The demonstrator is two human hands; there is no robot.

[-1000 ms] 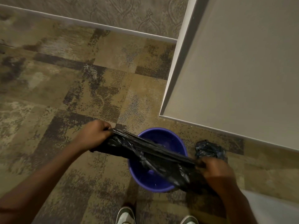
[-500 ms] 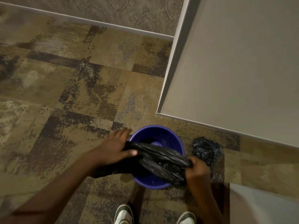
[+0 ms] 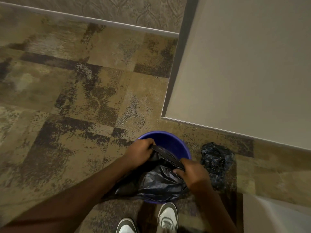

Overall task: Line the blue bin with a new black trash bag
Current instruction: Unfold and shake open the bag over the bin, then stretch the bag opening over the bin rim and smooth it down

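Both your hands — left hand [image 3: 139,154], right hand [image 3: 193,175] — grip the black trash bag [image 3: 156,182] over the blue bin [image 3: 168,138], low centre; its mouth looks closed — it may bunch inside.

Single head view, steeply downward, close over hands [image 3: 168,163].

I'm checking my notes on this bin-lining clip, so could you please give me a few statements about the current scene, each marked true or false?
1. Both hands grip the black trash bag. True: the left hand and the right hand each hold its bunched edge.
2. The bag's edge is folded over the blue bin rim all round. False: the far rim is bare.
3. A second crumpled black bag lies on the carpet to the right of the bin. True.
4. The person is barefoot. False: shoes show below the bin.
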